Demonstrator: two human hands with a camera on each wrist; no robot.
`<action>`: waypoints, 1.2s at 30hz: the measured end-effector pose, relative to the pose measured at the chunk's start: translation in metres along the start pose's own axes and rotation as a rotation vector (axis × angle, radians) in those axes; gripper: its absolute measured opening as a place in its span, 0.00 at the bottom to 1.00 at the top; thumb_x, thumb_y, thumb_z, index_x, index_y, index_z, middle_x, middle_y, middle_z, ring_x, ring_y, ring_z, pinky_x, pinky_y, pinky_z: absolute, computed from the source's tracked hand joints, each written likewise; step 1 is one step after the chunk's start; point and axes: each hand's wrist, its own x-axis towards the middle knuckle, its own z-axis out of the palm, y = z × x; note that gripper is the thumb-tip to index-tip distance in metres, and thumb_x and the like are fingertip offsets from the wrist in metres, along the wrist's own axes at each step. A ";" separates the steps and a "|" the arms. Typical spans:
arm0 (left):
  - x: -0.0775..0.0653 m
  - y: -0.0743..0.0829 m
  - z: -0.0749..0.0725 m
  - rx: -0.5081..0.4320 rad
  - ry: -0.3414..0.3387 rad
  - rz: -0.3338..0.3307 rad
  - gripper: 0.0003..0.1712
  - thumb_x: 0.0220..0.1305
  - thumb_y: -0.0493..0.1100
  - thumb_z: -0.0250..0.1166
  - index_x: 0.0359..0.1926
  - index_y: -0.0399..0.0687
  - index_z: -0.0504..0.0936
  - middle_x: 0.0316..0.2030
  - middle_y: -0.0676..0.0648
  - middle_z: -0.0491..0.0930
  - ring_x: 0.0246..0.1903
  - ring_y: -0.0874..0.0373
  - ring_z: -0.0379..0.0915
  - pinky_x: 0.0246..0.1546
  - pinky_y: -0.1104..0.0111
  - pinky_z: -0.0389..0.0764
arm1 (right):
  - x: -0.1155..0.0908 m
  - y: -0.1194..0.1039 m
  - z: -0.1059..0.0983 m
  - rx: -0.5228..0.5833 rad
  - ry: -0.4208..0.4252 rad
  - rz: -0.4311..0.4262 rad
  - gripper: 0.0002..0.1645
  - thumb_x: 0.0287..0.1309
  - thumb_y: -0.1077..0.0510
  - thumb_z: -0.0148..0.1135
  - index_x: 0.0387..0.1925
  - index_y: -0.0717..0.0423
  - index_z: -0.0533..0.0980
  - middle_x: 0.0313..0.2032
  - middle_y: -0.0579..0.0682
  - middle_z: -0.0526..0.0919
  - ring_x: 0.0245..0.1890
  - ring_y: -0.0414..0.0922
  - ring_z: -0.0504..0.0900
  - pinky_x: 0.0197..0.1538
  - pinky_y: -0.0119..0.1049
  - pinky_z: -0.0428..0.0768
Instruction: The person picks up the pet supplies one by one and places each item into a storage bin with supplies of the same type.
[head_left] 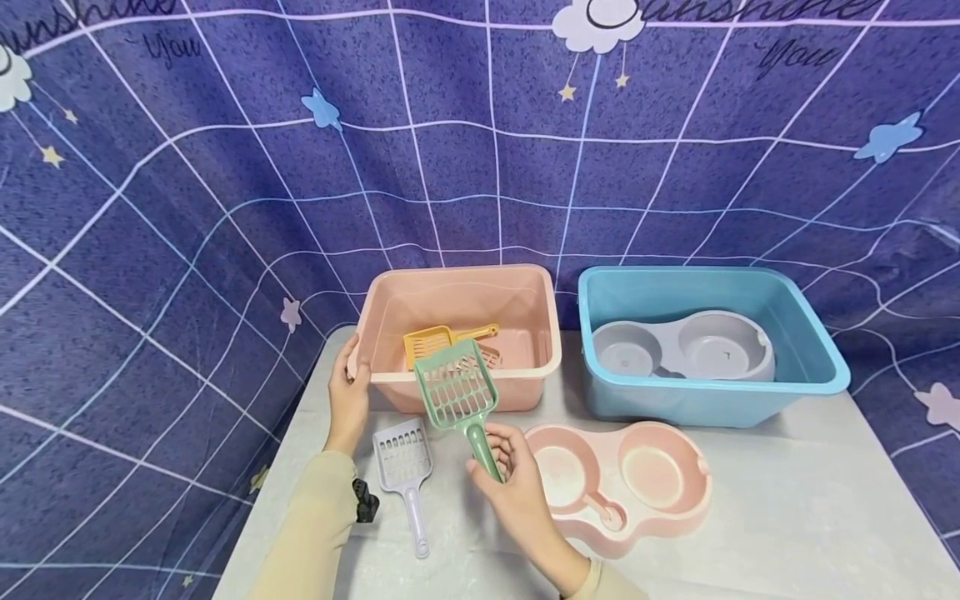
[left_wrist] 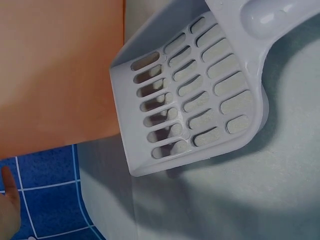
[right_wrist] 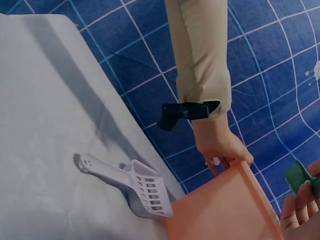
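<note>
My left hand (head_left: 348,400) grips the left front corner of a pink litter box (head_left: 457,292), fingers hooked over the rim. The right hand (head_left: 517,479) holds a green litter scoop (head_left: 477,442) by its handle, the slotted head tilted up before the box's front wall. A yellow litter scoop (head_left: 429,340) lies inside the box. Next to it, a pink slotted piece (head_left: 491,356) shows partly behind the green scoop. On the table, left of the right hand, lies a pale lilac litter scoop (head_left: 405,454); the left wrist view shows its slotted head (left_wrist: 200,90) close by the box.
A blue litter box (head_left: 712,404) with a grey double bowl (head_left: 723,346) inside stands to the right. In front of both boxes rests a pink double bowl (head_left: 615,492), right beside the right hand. A dark blue gridded cloth (head_left: 465,167) hangs behind the white table (head_left: 810,517).
</note>
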 end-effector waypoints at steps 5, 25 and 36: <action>0.000 -0.001 -0.001 0.006 -0.002 -0.001 0.28 0.76 0.40 0.50 0.74 0.51 0.62 0.73 0.48 0.59 0.70 0.53 0.55 0.70 0.58 0.61 | 0.007 -0.003 -0.001 -0.013 -0.006 -0.019 0.28 0.52 0.70 0.67 0.56 0.63 0.72 0.44 0.57 0.79 0.39 0.44 0.76 0.41 0.27 0.77; -0.003 0.011 0.000 -0.002 0.000 -0.014 0.29 0.75 0.38 0.51 0.74 0.44 0.62 0.72 0.41 0.59 0.70 0.49 0.55 0.69 0.61 0.62 | 0.035 -0.021 -0.004 -0.024 -0.013 -0.033 0.28 0.55 0.70 0.67 0.58 0.61 0.71 0.46 0.57 0.79 0.42 0.46 0.75 0.44 0.28 0.75; -0.010 0.030 0.002 -0.014 -0.016 -0.008 0.28 0.74 0.35 0.50 0.73 0.36 0.61 0.72 0.35 0.58 0.70 0.45 0.55 0.68 0.63 0.64 | 0.050 -0.027 -0.007 -0.114 -0.021 -0.076 0.29 0.55 0.68 0.67 0.59 0.60 0.72 0.45 0.54 0.81 0.40 0.45 0.76 0.43 0.30 0.76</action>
